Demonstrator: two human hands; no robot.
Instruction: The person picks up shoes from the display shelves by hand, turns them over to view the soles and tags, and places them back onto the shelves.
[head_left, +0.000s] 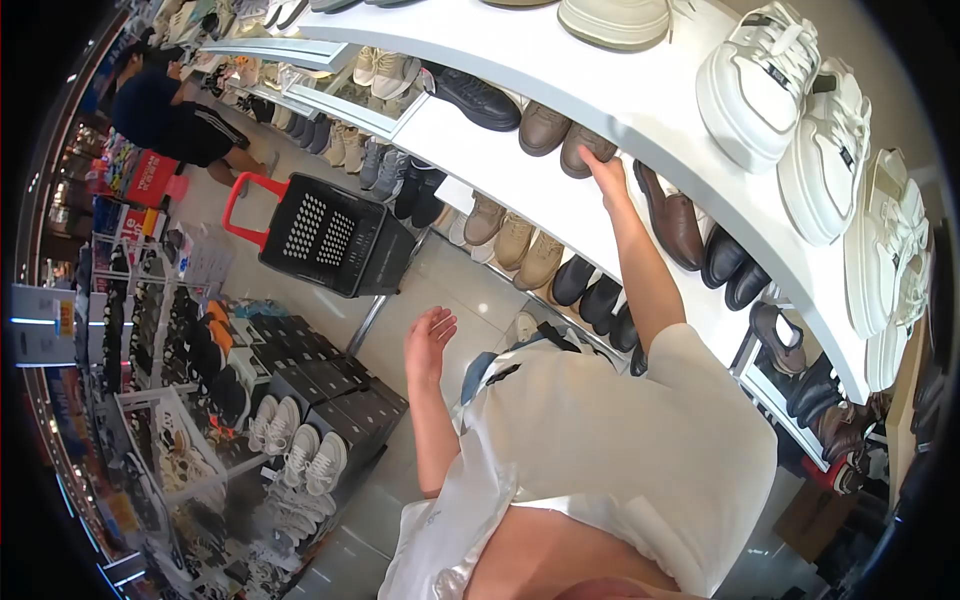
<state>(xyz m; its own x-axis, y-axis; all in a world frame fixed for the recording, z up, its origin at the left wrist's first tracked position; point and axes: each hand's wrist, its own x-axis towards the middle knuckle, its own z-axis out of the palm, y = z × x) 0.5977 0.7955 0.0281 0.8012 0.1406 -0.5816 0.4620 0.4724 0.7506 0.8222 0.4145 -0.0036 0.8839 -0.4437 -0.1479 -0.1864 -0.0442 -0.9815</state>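
On the far shelf (485, 160), the right hand (606, 174) touches a brown shoe (574, 157), grip impossible to tell; the left hand (430, 340) hangs loosely open, and a sideways nudge might push the neighbouring shoe (543, 130) off.

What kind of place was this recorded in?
Most likely a shoe shop, or the footwear section of a larger store: pairs of white shoes stand on a curved white shelf, dark shoeboxes are stacked opposite, and a black shopping basket with a red handle stands between.
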